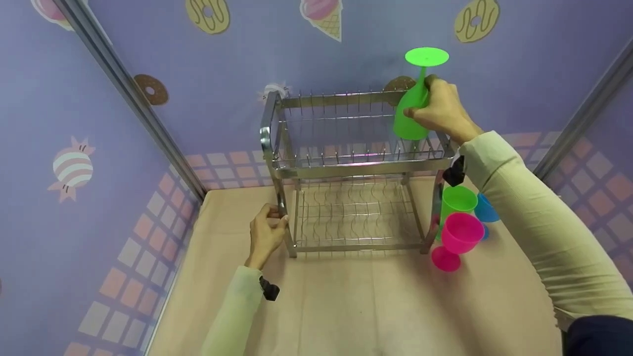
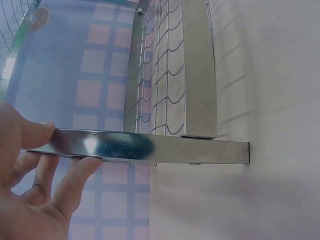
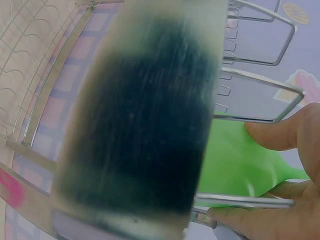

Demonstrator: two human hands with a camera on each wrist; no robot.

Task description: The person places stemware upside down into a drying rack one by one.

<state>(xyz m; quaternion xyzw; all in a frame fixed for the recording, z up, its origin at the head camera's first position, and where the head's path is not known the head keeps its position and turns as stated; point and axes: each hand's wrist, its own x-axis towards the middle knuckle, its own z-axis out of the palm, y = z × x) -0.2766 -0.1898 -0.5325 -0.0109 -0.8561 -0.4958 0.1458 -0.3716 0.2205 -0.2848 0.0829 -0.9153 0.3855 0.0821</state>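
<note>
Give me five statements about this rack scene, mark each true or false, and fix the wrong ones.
1. The right hand holds a green goblet upside down. True.
2. The pink goblet stands upright on the table. True.
3. The left hand grips the pink goblet. False: it grips the left front leg of the metal rack.
4. The rack has a wire lower shelf. True.
5. The blue goblet lies on the lower shelf. False: it is on the table, right of the rack.
</note>
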